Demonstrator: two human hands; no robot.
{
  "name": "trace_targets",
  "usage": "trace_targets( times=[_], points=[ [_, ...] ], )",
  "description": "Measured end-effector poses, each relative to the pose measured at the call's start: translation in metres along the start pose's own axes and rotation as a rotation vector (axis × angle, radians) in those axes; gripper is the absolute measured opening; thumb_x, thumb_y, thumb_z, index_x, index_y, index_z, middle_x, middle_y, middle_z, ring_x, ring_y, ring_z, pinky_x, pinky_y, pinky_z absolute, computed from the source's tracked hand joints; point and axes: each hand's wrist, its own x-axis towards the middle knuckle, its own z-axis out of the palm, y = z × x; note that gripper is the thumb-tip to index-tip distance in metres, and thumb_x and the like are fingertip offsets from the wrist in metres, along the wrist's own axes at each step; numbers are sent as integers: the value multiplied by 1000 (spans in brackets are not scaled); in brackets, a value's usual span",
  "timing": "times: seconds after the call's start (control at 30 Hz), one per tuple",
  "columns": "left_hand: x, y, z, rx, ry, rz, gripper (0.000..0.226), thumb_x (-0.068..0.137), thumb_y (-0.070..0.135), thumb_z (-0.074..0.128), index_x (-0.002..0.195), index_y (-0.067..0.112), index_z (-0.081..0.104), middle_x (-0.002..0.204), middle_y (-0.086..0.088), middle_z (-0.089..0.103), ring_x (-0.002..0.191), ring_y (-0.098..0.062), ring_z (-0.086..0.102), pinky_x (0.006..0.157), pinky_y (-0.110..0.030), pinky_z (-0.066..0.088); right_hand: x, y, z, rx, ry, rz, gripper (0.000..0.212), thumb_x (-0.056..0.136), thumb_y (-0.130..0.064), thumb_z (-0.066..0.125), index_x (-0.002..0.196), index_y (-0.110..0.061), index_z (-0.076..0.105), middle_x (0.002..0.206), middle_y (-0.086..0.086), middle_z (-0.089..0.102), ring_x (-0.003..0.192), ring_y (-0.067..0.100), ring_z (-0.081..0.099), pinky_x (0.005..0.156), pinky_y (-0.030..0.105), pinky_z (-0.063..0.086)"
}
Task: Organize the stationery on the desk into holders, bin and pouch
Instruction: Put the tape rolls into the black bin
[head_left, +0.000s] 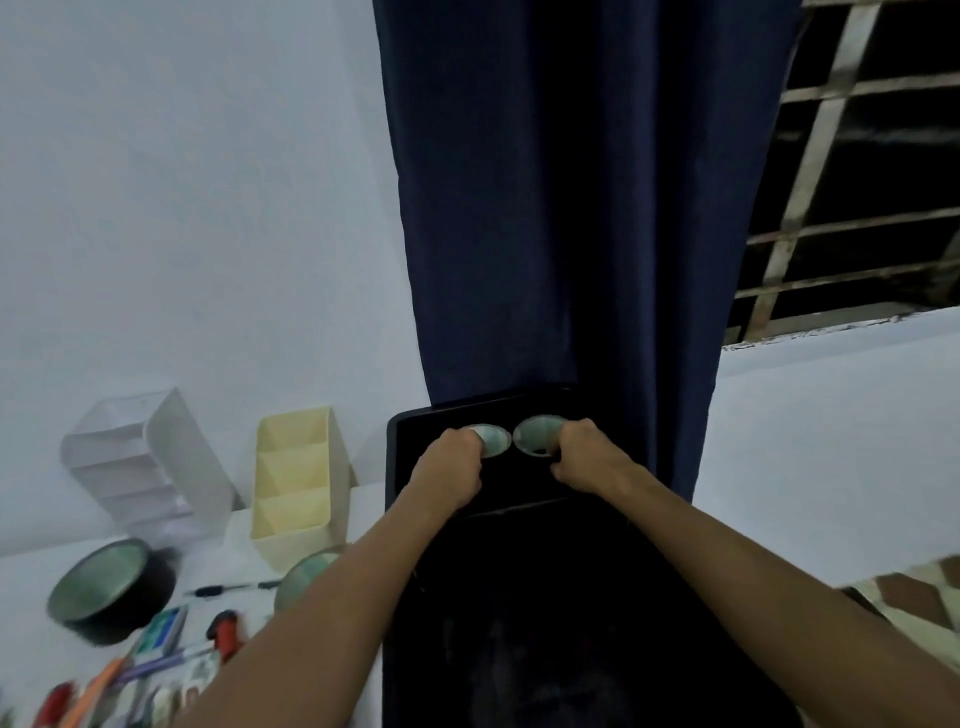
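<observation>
My left hand (449, 467) grips the rim of a small round holder (496, 440) with a pale green inside. My right hand (592, 462) grips a second round holder (532, 434) of the same kind. The two holders sit side by side and almost touch, over the far end of a black tray (402, 441). On the white desk to the left stand a cream three-compartment holder (296, 478) and a white tiered holder (150, 457). Loose stationery (156, 660), a black pen (228, 590) and a red item (223, 629) lie at the bottom left.
A larger black round tin (104, 587) lies tilted on the desk at the left. Another round tin (306, 569) is partly hidden behind my left forearm. A navy curtain (561, 208) hangs right behind the tray, and a barred window (852, 182) is at the upper right.
</observation>
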Motion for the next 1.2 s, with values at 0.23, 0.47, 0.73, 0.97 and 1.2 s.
trace_targets(
  times=[0.23, 0.47, 0.73, 0.97, 1.2],
  points=[
    [12, -2, 17, -12, -52, -16, 25, 85, 7, 56, 108, 6, 67, 100, -14, 65, 87, -29, 65, 81, -39, 56, 17, 6, 11, -25, -40, 81, 40, 82, -5, 64, 122, -1, 60, 117, 17, 61, 96, 28, 65, 83, 36, 57],
    [16, 1, 19, 16, -88, -13, 34, 84, 6, 57, 116, 9, 66, 110, -16, 63, 95, -32, 64, 82, -38, 55, 24, 1, 11, -115, -141, 93, 42, 89, -10, 60, 130, -5, 54, 130, 15, 52, 107, 27, 61, 88, 31, 53],
    [1, -1, -5, 4, 32, 51, 32, 80, 8, 56, 111, 8, 66, 109, -13, 66, 97, -30, 65, 84, -38, 55, 0, -26, -5, -164, -32, 20, 38, 83, -12, 66, 119, -4, 57, 116, 14, 59, 97, 28, 63, 73, 31, 53],
    [-43, -62, -72, 43, 179, -65, 27, 81, 15, 56, 104, 13, 70, 102, -10, 69, 94, -28, 65, 81, -34, 54, -29, -117, -3, -12, 26, -361, 35, 82, -19, 63, 116, -14, 65, 117, 9, 63, 100, 24, 63, 85, 32, 53],
    [-123, -157, -101, 70, 185, -387, 40, 88, 22, 57, 127, 14, 58, 129, -8, 58, 112, -25, 58, 94, -36, 49, -68, -198, 35, -47, -170, -658, 37, 84, -21, 64, 119, -10, 65, 118, 6, 64, 110, 19, 59, 93, 27, 48]
  ],
)
